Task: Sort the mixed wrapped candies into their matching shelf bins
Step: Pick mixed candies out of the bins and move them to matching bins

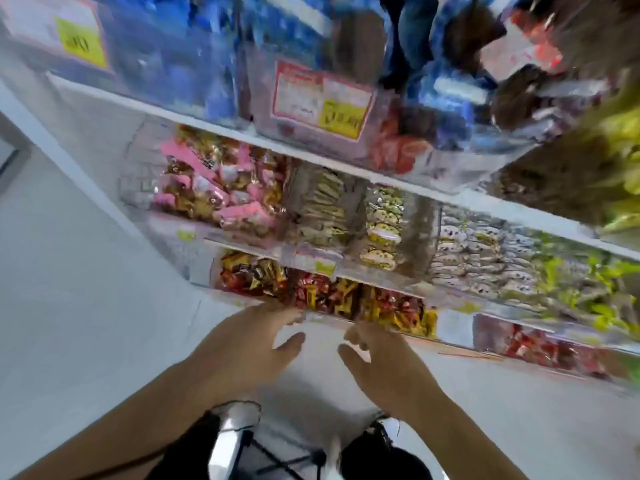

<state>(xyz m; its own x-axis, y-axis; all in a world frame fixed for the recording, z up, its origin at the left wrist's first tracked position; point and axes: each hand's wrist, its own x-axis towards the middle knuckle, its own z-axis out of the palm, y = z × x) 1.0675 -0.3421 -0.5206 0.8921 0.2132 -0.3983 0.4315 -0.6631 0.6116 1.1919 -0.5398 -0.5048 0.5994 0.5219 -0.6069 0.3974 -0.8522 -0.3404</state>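
Both hands reached toward the lowest shelf bin (381, 311) near the middle of the frame, a clear-fronted bin filled with red and gold wrapped candies (332, 297). The left hand (249, 344) lay at lower centre-left, fingers spread wide and empty, its fingertips at the bin's front lip. The right hand (381, 362) sat just beside it at lower centre-right, also spread with nothing visible in its grip, though its fingertips blurred against the bin's edge and contact could not be told. Above that bin, in the middle band of the frame, the next shelf held pink and gold candies (221, 192) at the left, pale yellow-green wrapped pieces (382, 230) in the centre and silver-white ones (485, 254) to the right. A top shelf across the upper frame carried blue packs (180, 53) and a red-bordered price label (322, 98) with a yellow tag. The whole view was motion-blurred. White floor (69, 289) filled the left side, and dark shoes (381, 459) showed at the bottom edge.
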